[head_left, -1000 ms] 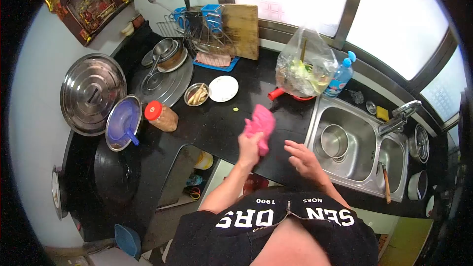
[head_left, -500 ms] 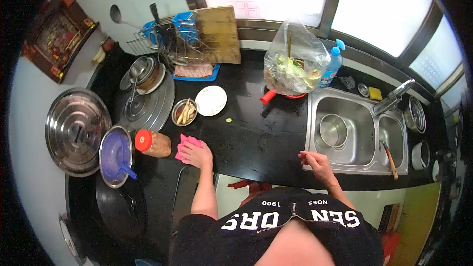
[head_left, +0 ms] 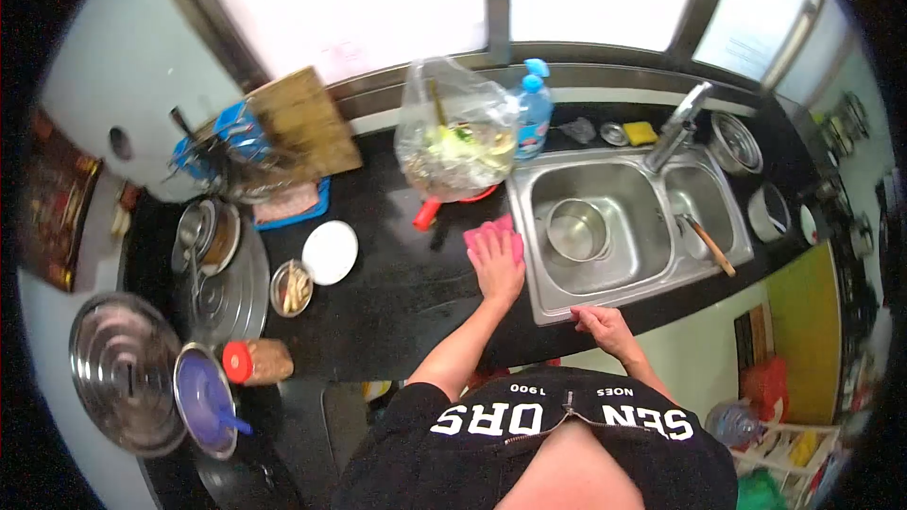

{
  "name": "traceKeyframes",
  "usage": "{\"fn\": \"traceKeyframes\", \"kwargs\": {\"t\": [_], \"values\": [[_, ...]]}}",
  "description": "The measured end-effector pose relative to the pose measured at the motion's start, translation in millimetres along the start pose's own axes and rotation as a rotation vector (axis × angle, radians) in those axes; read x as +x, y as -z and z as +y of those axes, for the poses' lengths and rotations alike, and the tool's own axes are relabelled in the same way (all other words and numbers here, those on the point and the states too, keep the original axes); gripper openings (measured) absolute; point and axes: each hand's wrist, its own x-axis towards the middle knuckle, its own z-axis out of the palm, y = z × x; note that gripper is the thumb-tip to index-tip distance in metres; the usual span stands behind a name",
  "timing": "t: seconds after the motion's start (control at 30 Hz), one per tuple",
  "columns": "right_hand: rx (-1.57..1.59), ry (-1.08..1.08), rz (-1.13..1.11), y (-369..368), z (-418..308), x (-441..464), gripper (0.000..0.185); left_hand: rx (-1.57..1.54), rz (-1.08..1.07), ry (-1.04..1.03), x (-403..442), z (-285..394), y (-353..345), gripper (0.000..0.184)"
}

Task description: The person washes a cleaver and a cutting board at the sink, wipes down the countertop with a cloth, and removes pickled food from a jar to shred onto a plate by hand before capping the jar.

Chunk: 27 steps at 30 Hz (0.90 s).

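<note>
My left hand (head_left: 498,269) lies on a pink cloth (head_left: 507,229), pressing it to the black counter (head_left: 378,264) just left of the sink's rim (head_left: 532,274). Above the sink's near edge hovers my right hand (head_left: 605,329), fingers curled and nothing visible in them. Behind the cloth stands a clear plastic bag of vegetable scraps (head_left: 458,142), with a red handle (head_left: 426,214) sticking out beneath it. A metal pot (head_left: 577,230) sits in the larger basin.
A white plate (head_left: 330,252), a small bowl of pale food (head_left: 292,288) and a red-lidded jar (head_left: 257,362) are on the left. Blue bottle (head_left: 533,118) and faucet (head_left: 675,132) stand behind the sink; a wooden-handled tool (head_left: 710,247) rests in the smaller basin.
My left hand has carried the pink cloth from beside the jar across the counter to the sink's left edge. The view has turned right. My right hand stays near the sink's front.
</note>
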Motion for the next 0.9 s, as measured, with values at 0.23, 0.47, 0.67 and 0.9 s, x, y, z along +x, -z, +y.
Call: {"fn": "traceKeyframes", "kwargs": {"t": [0.23,0.47,0.67,0.9], "values": [[0.123,-0.087,0.205,32.8,31.9,-30.6,0.028,-0.229,-0.087,-0.299,23.2,32.9,-31.9,0.048],[0.135,-0.074,0.137,112.9,56.9,16.0,0.028,-1.051,-0.256,0.177,43.6,72.3,-38.1,0.038],[-0.612,0.308,0.623,254.5,85.2,123.8,0.041,-1.070,-0.202,0.243,74.7,166.2,-44.0,0.031],[-1.065,0.336,0.779,364.0,63.8,233.9,0.050,-0.504,0.007,-0.176,129.5,238.4,-42.7,0.014]]}}
